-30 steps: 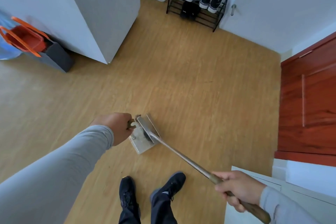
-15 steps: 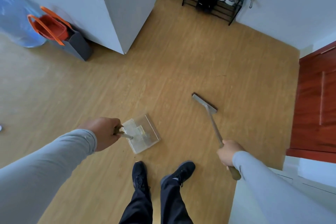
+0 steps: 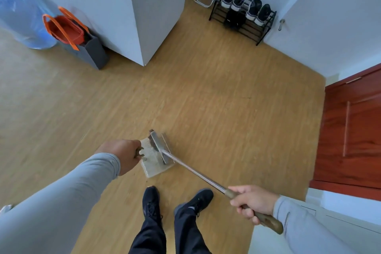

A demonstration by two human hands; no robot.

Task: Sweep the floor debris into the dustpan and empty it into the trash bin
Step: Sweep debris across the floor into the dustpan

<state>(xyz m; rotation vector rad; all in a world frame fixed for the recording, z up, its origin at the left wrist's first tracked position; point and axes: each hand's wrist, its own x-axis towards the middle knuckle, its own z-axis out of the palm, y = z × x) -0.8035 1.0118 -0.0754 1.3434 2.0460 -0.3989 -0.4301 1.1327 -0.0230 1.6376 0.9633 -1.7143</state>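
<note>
A: Report left hand status.
B: Left hand (image 3: 121, 153) grips the dustpan handle (image 3: 139, 153), fingers curled round it. The dustpan (image 3: 153, 166) sits flat on the floor (image 3: 206, 88), directly right of that hand.

A: Right hand?
B: Right hand (image 3: 252, 202) is clenched round the wooden grip of the broom (image 3: 191, 168). The metal shaft runs from this hand up and left to the brush head (image 3: 157, 145).

A: Brush head position?
B: It lies across the dustpan, near the pan's far edge, bristles down. It is just beside the left hand, to its right, and well apart from the right hand.

A: Debris?
B: Too small to tell. A few dark specks show on the floor near the pan's near corner.

A: Bin location?
B: A blue plastic-lined bin (image 3: 22, 12) stands far beyond the left hand, to its left. A grey bag (image 3: 86, 47) with orange handles sits just beside it.

A: Other items?
B: Two black shoes (image 3: 151, 202) stand between the hands, nearer than the pan. A shoe rack (image 3: 243, 16) stands far ahead of the right hand. A red-brown door (image 3: 354, 130) is right of that hand.
</note>
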